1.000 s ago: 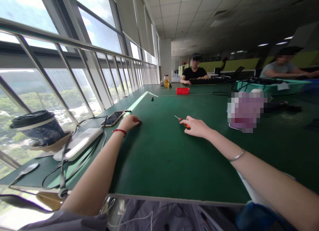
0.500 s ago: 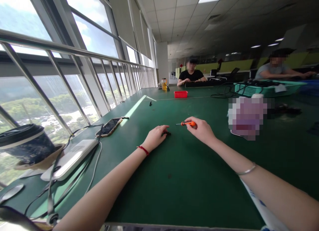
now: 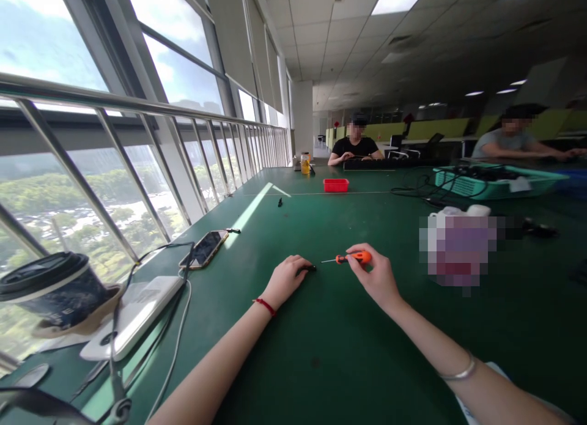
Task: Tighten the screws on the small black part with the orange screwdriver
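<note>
My left hand (image 3: 288, 282) rests on the green table (image 3: 284, 364), its fingers closed around a small black part (image 3: 310, 268) that pokes out past the fingertips. What kind of part it is, I cannot make out. My right hand (image 3: 376, 277) grips an orange and black screwdriver (image 3: 362, 257) by its handle. The thin metal shaft points left toward the black part, with a small gap between tip and part. Another small black piece (image 3: 280, 202) lies farther up the table.
A red tray (image 3: 336, 185) and a teal basket (image 3: 499, 183) with black cables stand toward the back. At left lie a phone (image 3: 204, 250), a white power bank (image 3: 132, 315), cables and a lidded cup (image 3: 55, 290). A blurred-out item (image 3: 458, 247) sits at right. Two people work beyond.
The screwdriver has levelled out, its handle now showing more fully, as my right hand turned around it. My left hand keeps hold of the black part. The whole view has tilted up slightly.
</note>
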The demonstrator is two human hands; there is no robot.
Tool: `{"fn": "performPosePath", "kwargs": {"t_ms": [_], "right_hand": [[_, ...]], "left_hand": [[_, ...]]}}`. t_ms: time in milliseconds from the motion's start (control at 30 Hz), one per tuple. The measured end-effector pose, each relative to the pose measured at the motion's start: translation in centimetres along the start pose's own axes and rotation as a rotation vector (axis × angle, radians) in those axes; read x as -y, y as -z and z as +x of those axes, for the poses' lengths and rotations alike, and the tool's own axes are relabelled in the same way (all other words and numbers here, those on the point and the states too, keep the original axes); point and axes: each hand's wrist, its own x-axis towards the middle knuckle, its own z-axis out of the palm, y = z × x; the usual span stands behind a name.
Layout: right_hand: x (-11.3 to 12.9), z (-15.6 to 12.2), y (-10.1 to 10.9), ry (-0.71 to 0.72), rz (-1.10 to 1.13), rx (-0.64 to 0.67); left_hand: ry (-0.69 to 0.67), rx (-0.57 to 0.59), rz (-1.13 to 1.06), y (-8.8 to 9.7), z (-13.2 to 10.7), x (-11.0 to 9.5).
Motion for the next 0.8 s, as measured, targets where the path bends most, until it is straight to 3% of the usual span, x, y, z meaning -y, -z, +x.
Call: {"fn": "performPosePath", "kwargs": {"t_ms": [133, 300, 600, 800], "right_hand": [[-0.2, 0.2, -0.2, -0.004, 0.039, -0.094], [-0.7, 0.4, -0.2, -0.037, 0.085, -0.093], [-0.9, 1.0, 0.8, 0.006, 0.031, -0.103], [-1.7, 1.1, 0.5, -0.037, 0.049, -0.156]], "left_hand": [[0.031, -0.010, -0.082, 0.1, -0.1, 0.2], [0.042, -0.044, -0.089, -0.2, 0.1, 0.3], [0.237, -0.069, -0.191, -2.4, 3.2, -1.4], [0.202, -0.069, -0.248, -2.9, 3.4, -0.7]]}}
